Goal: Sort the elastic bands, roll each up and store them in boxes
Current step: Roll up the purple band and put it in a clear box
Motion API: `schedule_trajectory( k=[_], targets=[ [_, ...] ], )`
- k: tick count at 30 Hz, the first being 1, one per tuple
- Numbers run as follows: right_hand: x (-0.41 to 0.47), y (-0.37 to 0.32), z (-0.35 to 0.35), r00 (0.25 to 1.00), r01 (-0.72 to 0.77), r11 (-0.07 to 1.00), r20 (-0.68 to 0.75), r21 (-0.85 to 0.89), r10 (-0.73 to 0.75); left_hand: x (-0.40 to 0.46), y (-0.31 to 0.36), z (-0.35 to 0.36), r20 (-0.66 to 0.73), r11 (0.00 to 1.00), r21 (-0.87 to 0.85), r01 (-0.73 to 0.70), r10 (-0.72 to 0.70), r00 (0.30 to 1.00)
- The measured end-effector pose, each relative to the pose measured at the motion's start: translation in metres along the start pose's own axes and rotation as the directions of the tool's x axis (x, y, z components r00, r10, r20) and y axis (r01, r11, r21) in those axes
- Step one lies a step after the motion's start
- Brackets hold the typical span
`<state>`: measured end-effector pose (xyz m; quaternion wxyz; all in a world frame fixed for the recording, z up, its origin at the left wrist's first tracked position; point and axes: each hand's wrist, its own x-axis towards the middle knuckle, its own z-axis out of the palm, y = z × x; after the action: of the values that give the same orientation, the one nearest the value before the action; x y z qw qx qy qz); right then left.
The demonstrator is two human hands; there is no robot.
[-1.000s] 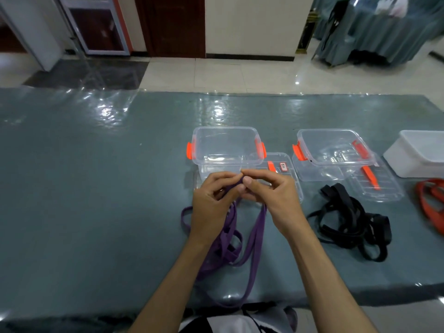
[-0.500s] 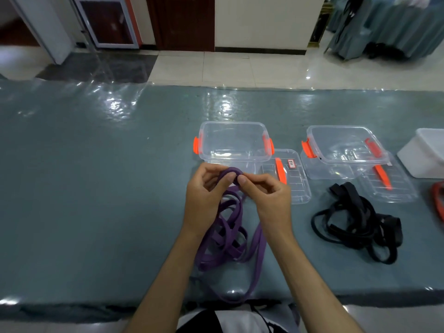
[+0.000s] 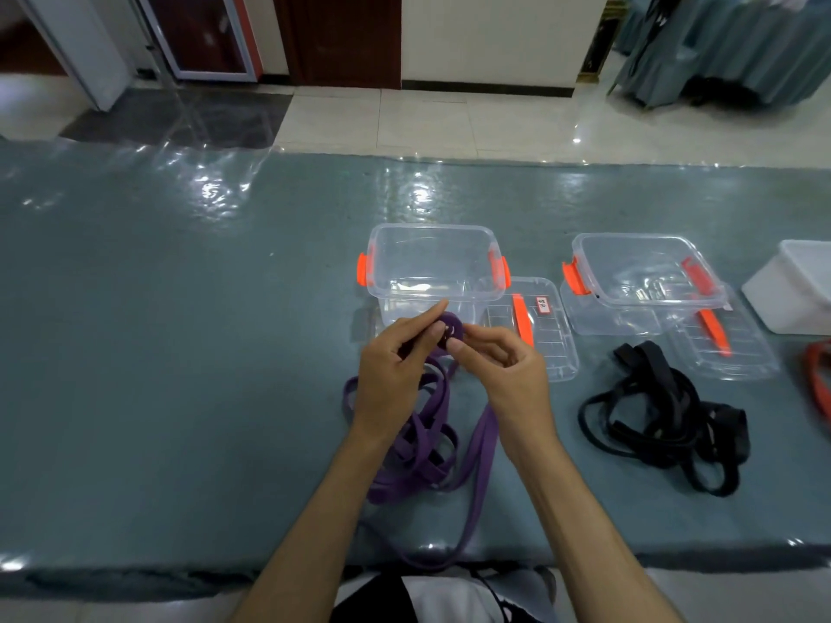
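Note:
A purple elastic band [image 3: 476,447] lies tangled on the table and hangs over the near edge. Its end is wound into a small roll [image 3: 451,333] held up between my hands. My left hand [image 3: 395,375] pinches the roll from the left, index finger stretched out above it. My right hand [image 3: 503,368] pinches it from the right with thumb and fingers. Just behind stands a clear box [image 3: 434,267] with orange clips, with nothing in it. A second clear box [image 3: 643,276] stands to the right, and black bands [image 3: 665,415] lie piled in front of it.
Two clear lids [image 3: 546,326] [image 3: 724,344] lie flat beside the boxes. A white box [image 3: 796,290] sits at the far right, with a red band [image 3: 816,379] at the frame edge. The table [image 3: 180,353] has a glossy grey-green cover.
The purple band's end has been wound from a single fold into a small tight roll between my fingers. The view has shifted slightly; my hands stayed in front of the left box.

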<state>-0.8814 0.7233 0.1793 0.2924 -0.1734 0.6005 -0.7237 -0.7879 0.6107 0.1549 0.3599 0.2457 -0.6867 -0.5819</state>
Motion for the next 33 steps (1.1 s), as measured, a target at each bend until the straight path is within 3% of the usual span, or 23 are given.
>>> schedule_trajectory(
  k=[3, 7, 12, 17, 21, 23, 27, 33],
  targets=[
    [0.005, -0.006, -0.001, 1.0, 0.004, 0.999, 0.004, -0.049, -0.003, -0.003, 0.003, 0.004, -0.074, 0.998, -0.066, 0.018, -0.023, 0.997],
    [0.009, -0.01, -0.005, 0.999, 0.039, 0.998, -0.018, -0.045, -0.04, -0.005, 0.007, 0.009, -0.062, 0.989, -0.145, 0.011, -0.02, 0.998],
    [0.012, -0.012, -0.011, 0.999, 0.021, 0.995, -0.041, 0.093, -0.017, -0.004, 0.009, 0.009, 0.091, 0.988, -0.107, 0.112, -0.103, 0.991],
    [0.01, -0.011, -0.013, 0.997, -0.072, 0.987, 0.045, 0.142, 0.066, -0.002, 0.015, 0.003, 0.196, 0.999, -0.005, 0.045, -0.043, 0.98],
    [0.012, -0.019, -0.018, 0.998, -0.027, 0.996, 0.054, -0.086, 0.032, -0.001, 0.02, 0.0, 0.227, 0.999, 0.05, -0.009, -0.002, 0.974],
    [0.014, -0.022, -0.019, 0.998, -0.008, 0.993, 0.066, -0.121, 0.016, -0.001, 0.022, 0.0, 0.202, 0.998, 0.055, -0.006, -0.005, 0.979],
    [0.017, -0.032, -0.02, 0.996, 0.057, 0.977, 0.079, -0.206, -0.041, -0.002, 0.023, -0.002, 0.119, 0.994, -0.028, 0.109, -0.105, 0.987],
    [0.018, -0.043, -0.018, 0.969, 0.187, 0.919, 0.219, -0.348, -0.114, 0.022, 0.033, -0.036, 0.376, 0.901, -0.18, 0.395, -0.308, 0.874]
  ],
)
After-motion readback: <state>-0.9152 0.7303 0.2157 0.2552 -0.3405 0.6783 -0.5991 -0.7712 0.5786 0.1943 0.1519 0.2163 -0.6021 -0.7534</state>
